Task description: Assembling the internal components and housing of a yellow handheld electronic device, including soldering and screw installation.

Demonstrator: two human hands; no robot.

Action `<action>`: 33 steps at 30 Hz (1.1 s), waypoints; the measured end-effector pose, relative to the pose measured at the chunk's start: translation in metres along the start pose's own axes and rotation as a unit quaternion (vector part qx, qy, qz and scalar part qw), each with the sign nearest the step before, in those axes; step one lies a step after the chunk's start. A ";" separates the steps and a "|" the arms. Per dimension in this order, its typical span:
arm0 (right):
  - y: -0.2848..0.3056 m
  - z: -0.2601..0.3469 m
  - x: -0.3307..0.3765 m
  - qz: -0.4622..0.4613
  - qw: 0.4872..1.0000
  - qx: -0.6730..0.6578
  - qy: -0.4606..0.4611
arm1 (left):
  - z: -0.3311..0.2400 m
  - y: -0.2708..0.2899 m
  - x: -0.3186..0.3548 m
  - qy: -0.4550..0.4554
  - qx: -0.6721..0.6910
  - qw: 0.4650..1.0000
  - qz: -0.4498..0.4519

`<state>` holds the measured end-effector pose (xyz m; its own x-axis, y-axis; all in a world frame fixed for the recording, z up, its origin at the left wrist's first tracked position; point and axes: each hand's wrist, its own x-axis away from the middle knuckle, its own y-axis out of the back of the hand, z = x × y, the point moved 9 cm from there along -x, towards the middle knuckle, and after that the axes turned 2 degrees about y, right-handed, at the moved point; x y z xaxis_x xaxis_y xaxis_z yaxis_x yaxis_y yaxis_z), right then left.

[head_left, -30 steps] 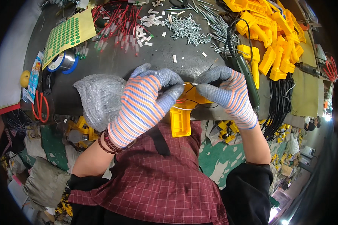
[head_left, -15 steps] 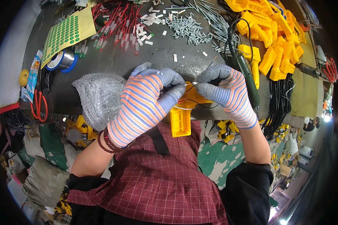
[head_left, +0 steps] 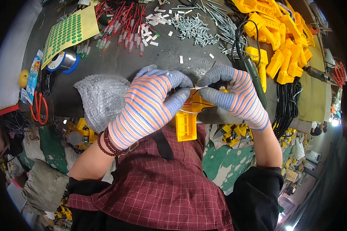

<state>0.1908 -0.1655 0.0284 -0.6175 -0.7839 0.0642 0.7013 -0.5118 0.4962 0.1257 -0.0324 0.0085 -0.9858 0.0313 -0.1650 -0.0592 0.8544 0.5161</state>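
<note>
Both my hands wear striped gloves with grey fingertips. My left hand [head_left: 152, 98] is closed, thumb and forefinger pinching a thin white wire [head_left: 197, 88]. Facing it, my right hand [head_left: 233, 92] pinches the same white piece from the other side, so only a short length shows between the fingertips. Below them sits a yellow plastic housing [head_left: 186, 129], its hollow ribbed handle pointing toward me over the table's edge. A white and a black wire come out of the housing, whose upper part is partly hidden by my hands.
Crumpled bubble wrap [head_left: 102, 101] lies left of my left hand. Farther back are red-wired indicator lamps [head_left: 131, 32], screws [head_left: 196, 30] and a solder spool [head_left: 65, 61]. At right are a green-handled corded tool [head_left: 254, 79], yellow housings [head_left: 285, 57] and black cables [head_left: 285, 107]. Red-handled scissors [head_left: 39, 107] lie far left.
My right hand has shifted slightly down, its fingertips now on the white piece, which looks longer between the hands. The housing has barely moved.
</note>
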 end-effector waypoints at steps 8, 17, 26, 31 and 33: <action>-0.017 -0.001 -0.010 0.078 0.992 -0.033 -0.095 | 0.018 -0.009 -0.005 0.140 0.127 0.980 0.058; -0.021 0.014 -0.010 0.046 0.993 0.112 -0.002 | 0.003 -0.001 -0.001 0.039 0.003 0.998 0.047; 0.004 0.006 0.011 -0.073 0.992 0.103 0.011 | 0.001 -0.006 -0.006 0.049 0.035 0.996 0.064; -0.009 0.022 0.007 -0.091 0.961 0.223 0.134 | -0.020 0.001 0.001 -0.044 -0.108 0.993 -0.022; -0.009 0.018 0.014 -0.103 0.956 0.245 0.123 | -0.023 -0.005 0.004 -0.077 -0.134 0.986 -0.057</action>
<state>0.1700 -0.1654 0.0406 -0.5798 -0.7740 -0.2545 0.2859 -0.4857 0.8261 0.1186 -0.0485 0.0244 -0.9361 0.0390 -0.3496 -0.2280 0.6896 0.6874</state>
